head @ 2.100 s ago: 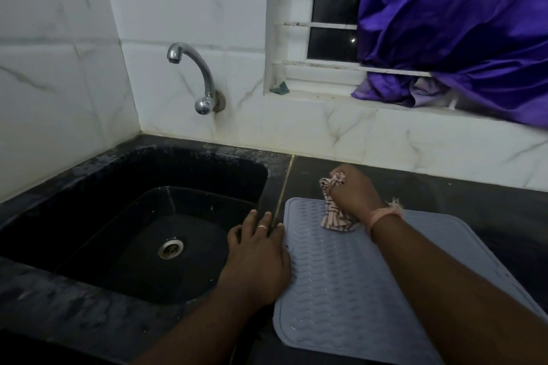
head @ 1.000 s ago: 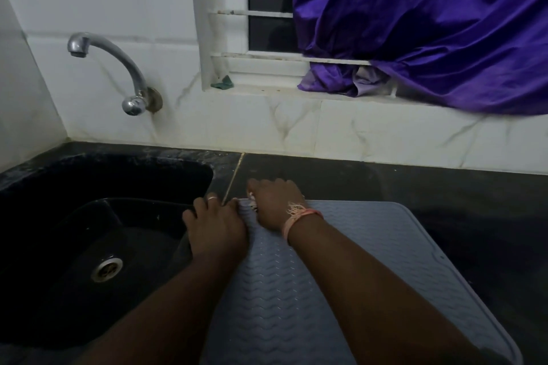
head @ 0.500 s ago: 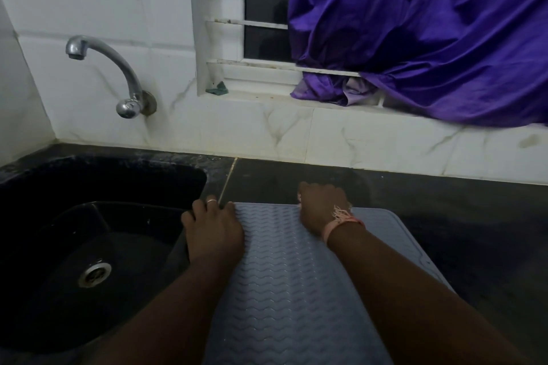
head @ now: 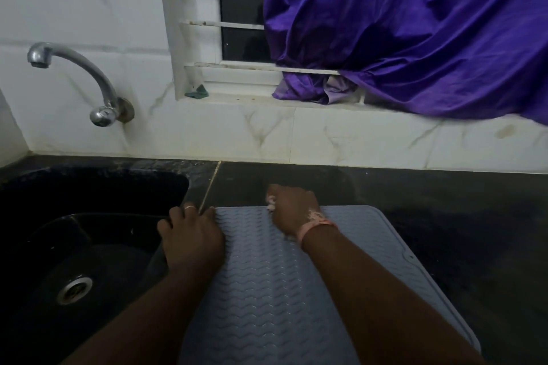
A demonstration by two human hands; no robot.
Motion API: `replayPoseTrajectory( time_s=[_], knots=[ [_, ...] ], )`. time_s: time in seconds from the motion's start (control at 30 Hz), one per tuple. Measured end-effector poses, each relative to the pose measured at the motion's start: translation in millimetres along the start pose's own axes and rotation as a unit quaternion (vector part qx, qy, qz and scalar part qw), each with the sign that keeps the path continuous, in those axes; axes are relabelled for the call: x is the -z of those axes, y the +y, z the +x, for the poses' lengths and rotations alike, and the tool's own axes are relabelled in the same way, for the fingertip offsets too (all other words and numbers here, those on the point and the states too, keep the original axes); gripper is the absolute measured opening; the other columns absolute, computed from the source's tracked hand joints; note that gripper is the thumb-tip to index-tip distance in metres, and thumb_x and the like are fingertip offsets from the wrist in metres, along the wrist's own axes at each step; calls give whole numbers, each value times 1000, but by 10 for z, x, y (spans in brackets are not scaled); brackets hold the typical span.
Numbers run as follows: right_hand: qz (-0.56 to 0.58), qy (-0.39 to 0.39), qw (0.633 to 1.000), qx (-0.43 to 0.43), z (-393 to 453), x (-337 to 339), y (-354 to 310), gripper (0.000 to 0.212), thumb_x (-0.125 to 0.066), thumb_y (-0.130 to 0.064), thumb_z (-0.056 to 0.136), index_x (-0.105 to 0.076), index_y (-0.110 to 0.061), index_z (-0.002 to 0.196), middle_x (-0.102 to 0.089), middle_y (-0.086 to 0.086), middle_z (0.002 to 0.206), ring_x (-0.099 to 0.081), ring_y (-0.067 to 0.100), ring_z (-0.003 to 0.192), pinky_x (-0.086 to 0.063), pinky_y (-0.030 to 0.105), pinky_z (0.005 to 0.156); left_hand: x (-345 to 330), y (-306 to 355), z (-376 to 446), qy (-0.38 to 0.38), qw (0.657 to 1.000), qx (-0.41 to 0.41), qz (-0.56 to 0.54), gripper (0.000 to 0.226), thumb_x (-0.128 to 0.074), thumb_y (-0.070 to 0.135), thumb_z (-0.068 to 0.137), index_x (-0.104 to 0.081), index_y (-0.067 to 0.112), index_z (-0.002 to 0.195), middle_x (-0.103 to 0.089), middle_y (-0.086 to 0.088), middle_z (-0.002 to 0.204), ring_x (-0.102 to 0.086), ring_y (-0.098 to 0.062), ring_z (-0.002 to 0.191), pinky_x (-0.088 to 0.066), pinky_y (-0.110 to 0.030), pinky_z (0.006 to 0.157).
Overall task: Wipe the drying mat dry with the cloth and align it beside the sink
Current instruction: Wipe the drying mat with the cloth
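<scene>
A grey ribbed drying mat (head: pixel 267 284) lies flat on the dark counter, its left edge beside the black sink (head: pixel 74 246). My left hand (head: pixel 191 238) rests on the mat's left edge near the far corner, fingers reaching toward the sink rim. My right hand (head: pixel 292 207) sits at the mat's far edge, curled round a bunched cloth (head: pixel 270 204); only a small pale bit of cloth shows at my fingers. A pink band circles that wrist.
A chrome tap (head: pixel 89 83) sticks out of the white tiled wall above the sink. Purple fabric (head: pixel 415 32) hangs over the window sill. Dark counter (head: pixel 459 216) stretches right of the mat. A small green scrap (head: pixel 197 92) lies on the sill.
My right hand with the cloth went left along the mat's far edge, then back toward the middle. My left hand stays on the mat's left edge. The view shifted right.
</scene>
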State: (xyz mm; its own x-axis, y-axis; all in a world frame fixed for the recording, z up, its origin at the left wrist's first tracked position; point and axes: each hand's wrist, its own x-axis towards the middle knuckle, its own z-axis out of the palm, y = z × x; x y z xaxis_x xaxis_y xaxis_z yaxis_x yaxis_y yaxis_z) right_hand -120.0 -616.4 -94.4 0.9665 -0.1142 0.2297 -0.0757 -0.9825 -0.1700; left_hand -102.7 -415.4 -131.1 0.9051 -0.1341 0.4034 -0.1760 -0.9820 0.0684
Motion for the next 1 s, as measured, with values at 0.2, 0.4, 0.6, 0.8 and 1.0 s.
replayPoseTrajectory(
  time_s=[0.2, 0.4, 0.6, 0.8, 1.0],
  knots=[
    [-9, -10, 990, -140, -344, 330, 977, 10, -58, -18, 86, -56, -27, 90, -69, 1, 97, -67, 29, 95, -51, 45, 94, -50, -27, 31, 1, 998, -44, 36, 36, -43, 31, 87, -69, 25, 111, -58, -12, 108, -42, -32, 95, -28, -45, 79],
    [-23, 69, 986, -148, -462, 131, 1028, 19, -59, -11, 81, -57, -24, 95, -67, 1, 97, -62, 33, 107, -48, 41, 92, 30, 75, 67, -30, 994, -59, 82, 32, -41, 31, 94, -66, 25, 113, -60, -6, 114, -48, -29, 107, -34, -45, 85],
    [9, 110, 984, -142, -526, 26, 1091, 21, -58, -10, 82, -59, -20, 100, -68, 2, 100, -62, 31, 99, -44, 37, 84, 223, 729, 192, -47, 993, -101, 43, 38, -41, 30, 94, -65, 24, 122, -61, -6, 124, -53, -30, 116, -38, -44, 94],
    [9, 132, 980, -148, -497, 9, 1071, 9, -56, -29, 93, -58, -24, 101, -67, 2, 105, -59, 32, 104, -41, 41, 89, -37, 1851, -47, -126, 952, -245, -136, 54, -33, 46, 95, -43, 34, 146, -54, -6, 143, -50, -31, 126, -42, -44, 104],
    [0, 124, 985, -122, -467, -5, 1155, 11, -53, -30, 95, -58, -22, 101, -67, 4, 103, -58, 34, 102, -41, 43, 90, -113, 1952, -165, -109, 962, -231, -98, 61, -35, 53, 93, -37, 33, 151, -42, 1, 154, -39, -28, 137, -33, -45, 109]
  ],
)
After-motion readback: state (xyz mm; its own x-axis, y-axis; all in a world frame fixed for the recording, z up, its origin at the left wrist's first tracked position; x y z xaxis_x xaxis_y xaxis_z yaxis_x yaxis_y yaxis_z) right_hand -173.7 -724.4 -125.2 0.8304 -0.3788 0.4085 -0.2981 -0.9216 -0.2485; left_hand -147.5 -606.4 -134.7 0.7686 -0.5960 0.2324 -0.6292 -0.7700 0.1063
